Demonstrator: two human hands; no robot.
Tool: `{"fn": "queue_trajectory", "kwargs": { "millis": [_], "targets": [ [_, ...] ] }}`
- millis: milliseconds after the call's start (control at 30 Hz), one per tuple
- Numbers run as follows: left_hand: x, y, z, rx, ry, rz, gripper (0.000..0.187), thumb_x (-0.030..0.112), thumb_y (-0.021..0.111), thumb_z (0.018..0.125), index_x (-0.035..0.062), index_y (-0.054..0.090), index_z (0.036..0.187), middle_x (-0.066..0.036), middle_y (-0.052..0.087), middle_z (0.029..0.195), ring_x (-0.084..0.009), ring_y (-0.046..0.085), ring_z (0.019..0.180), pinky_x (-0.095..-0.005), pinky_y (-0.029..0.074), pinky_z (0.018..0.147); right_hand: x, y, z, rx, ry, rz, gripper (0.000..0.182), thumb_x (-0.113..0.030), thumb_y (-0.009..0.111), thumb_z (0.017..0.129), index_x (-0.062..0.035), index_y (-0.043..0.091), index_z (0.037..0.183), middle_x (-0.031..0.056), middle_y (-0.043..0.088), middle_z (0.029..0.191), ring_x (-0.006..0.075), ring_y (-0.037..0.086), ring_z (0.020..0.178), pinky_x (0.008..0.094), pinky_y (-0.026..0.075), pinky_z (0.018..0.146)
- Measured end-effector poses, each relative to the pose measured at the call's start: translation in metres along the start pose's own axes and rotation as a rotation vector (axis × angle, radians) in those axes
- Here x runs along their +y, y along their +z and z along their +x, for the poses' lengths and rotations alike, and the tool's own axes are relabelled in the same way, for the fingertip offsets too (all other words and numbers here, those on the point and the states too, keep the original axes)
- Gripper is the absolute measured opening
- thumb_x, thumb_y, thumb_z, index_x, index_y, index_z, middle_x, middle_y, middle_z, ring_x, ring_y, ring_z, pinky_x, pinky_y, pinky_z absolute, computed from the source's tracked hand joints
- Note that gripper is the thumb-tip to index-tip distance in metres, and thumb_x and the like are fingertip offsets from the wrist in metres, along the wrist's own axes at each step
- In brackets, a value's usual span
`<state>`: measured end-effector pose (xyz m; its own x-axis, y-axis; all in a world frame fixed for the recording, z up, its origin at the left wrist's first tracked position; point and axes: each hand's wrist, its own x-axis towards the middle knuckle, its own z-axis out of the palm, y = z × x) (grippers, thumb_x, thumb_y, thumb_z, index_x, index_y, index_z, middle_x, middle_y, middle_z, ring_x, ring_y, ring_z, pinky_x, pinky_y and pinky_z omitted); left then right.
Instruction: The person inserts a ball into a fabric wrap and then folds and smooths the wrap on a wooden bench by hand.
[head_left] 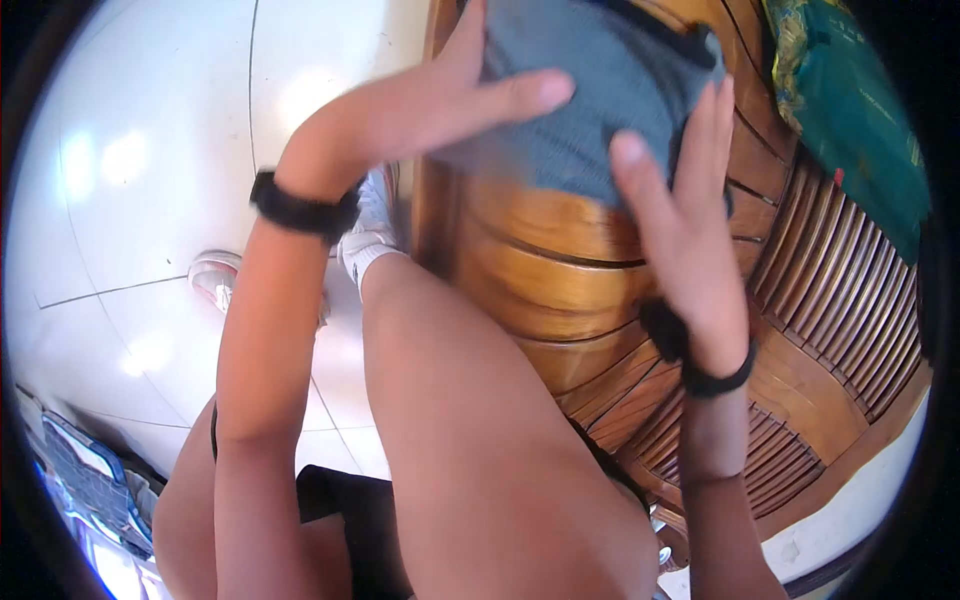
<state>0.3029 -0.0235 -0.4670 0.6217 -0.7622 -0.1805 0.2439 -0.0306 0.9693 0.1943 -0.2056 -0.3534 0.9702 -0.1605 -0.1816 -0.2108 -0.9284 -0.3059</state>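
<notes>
A grey-blue folded garment (590,95) with a dark band along its far right side is at the top of the view, over the wooden bench. My left hand (465,105) has its thumb across the top of the cloth and its fingers along the left edge, partly cut off by the frame. At the right edge, my right hand (690,200) holds the cloth between a thumb near the front corner and fingers stretched along the side. The front left corner of the garment is blurred. Each wrist wears a black band.
The slatted wooden bench (560,300) lies under and right of the garment. A green bag (850,110) rests on it at the upper right. White floor tiles (130,230) stretch to the left, with my shoes (215,275) on them. My bare legs fill the lower middle.
</notes>
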Motion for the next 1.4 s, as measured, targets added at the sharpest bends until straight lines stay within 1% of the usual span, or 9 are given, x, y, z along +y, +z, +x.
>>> {"fn": "queue_trajectory", "kwargs": {
  "millis": [33, 233, 333, 500, 667, 900, 1033, 1300, 1400],
  "targets": [
    [0.005, -0.001, -0.012, -0.129, 0.028, -0.037, 0.107, 0.057, 0.064, 0.086, -0.0010, 0.002, 0.151, -0.019, 0.030, 0.148, -0.0245, 0.028, 0.139, -0.0336, 0.024, 0.114, -0.012, -0.002, -0.019, -0.062, 0.041, -0.010, 0.085, -0.042, 0.055, 0.095, 0.0089, 0.014, 0.148, 0.0301, 0.007, 0.156, 0.0374, 0.007, 0.147, 0.0409, 0.011, 0.118],
    [-0.013, 0.006, -0.056, -0.358, -0.213, -0.012, 0.103, 0.036, 0.073, 0.084, -0.0059, 0.005, 0.150, -0.022, 0.028, 0.151, -0.0249, 0.025, 0.140, -0.0335, 0.022, 0.115, -0.052, 0.019, -0.087, -0.066, 0.094, -0.118, 0.090, -0.043, 0.068, 0.081, 0.0033, 0.027, 0.146, 0.0386, 0.013, 0.150, 0.0591, 0.016, 0.137, 0.0671, 0.022, 0.106],
    [-0.009, 0.009, -0.058, -0.306, -0.254, -0.062, 0.102, 0.043, 0.074, 0.083, -0.0046, 0.013, 0.148, -0.016, 0.039, 0.142, -0.0218, 0.036, 0.130, -0.0336, 0.030, 0.108, -0.053, 0.020, -0.084, -0.051, 0.105, -0.121, 0.087, -0.042, 0.068, 0.080, 0.0029, 0.031, 0.144, 0.0388, 0.015, 0.149, 0.0592, 0.017, 0.136, 0.0694, 0.025, 0.103],
    [-0.020, 0.013, -0.068, -0.254, -0.272, -0.096, 0.106, 0.032, 0.076, 0.081, -0.0080, 0.006, 0.150, -0.021, 0.025, 0.153, -0.0249, 0.021, 0.143, -0.0330, 0.016, 0.116, -0.053, 0.018, -0.090, -0.065, 0.087, -0.101, 0.086, -0.043, 0.066, 0.082, 0.0018, 0.030, 0.145, 0.0395, 0.018, 0.148, 0.0602, 0.019, 0.135, 0.0702, 0.025, 0.102],
    [-0.029, 0.011, -0.067, -0.175, -0.262, -0.072, 0.111, 0.032, 0.079, 0.078, -0.0097, 0.005, 0.149, -0.023, 0.022, 0.155, -0.0260, 0.017, 0.145, -0.0329, 0.016, 0.117, -0.047, 0.017, -0.083, -0.073, 0.070, -0.077, 0.084, -0.046, 0.063, 0.085, 0.0016, 0.030, 0.145, 0.0401, 0.018, 0.148, 0.0614, 0.020, 0.135, 0.0707, 0.024, 0.101],
    [-0.015, 0.014, -0.058, -0.038, -0.149, -0.042, 0.113, 0.023, 0.088, 0.067, -0.0067, 0.017, 0.150, -0.018, 0.039, 0.146, -0.0256, 0.035, 0.136, -0.0346, 0.027, 0.113, -0.036, 0.012, -0.075, -0.072, 0.016, -0.054, 0.089, -0.048, 0.067, 0.082, -0.0021, 0.029, 0.148, 0.0374, 0.015, 0.150, 0.0592, 0.017, 0.137, 0.0697, 0.022, 0.103],
    [-0.016, 0.026, -0.057, 0.157, -0.043, -0.146, 0.108, 0.025, 0.091, 0.062, -0.0056, 0.030, 0.145, -0.016, 0.050, 0.138, -0.0234, 0.044, 0.130, -0.0356, 0.033, 0.109, -0.010, -0.008, -0.051, -0.225, -0.001, -0.059, 0.103, -0.051, 0.069, 0.081, 0.0026, 0.014, 0.150, 0.0339, 0.004, 0.154, 0.0515, 0.007, 0.143, 0.0559, 0.014, 0.114],
    [-0.017, 0.022, -0.070, 0.075, 0.219, 0.254, 0.085, 0.027, 0.083, 0.064, -0.0027, 0.048, 0.136, -0.025, 0.037, 0.149, -0.0404, 0.029, 0.142, -0.0442, 0.026, 0.114, -0.021, 0.000, -0.091, -0.282, 0.039, -0.049, 0.100, -0.051, 0.068, 0.082, 0.0019, 0.017, 0.150, 0.0405, 0.010, 0.150, 0.0598, 0.013, 0.138, 0.0669, 0.016, 0.108],
    [-0.028, 0.022, -0.069, 0.050, 0.242, 0.251, 0.090, 0.032, 0.081, 0.070, -0.0030, 0.039, 0.141, -0.025, 0.030, 0.152, -0.0419, 0.025, 0.143, -0.0444, 0.023, 0.115, -0.020, 0.000, -0.092, -0.283, 0.039, -0.034, 0.101, -0.050, 0.068, 0.082, 0.0021, 0.015, 0.150, 0.0412, 0.009, 0.150, 0.0595, 0.013, 0.138, 0.0672, 0.016, 0.108]
  ]
}}
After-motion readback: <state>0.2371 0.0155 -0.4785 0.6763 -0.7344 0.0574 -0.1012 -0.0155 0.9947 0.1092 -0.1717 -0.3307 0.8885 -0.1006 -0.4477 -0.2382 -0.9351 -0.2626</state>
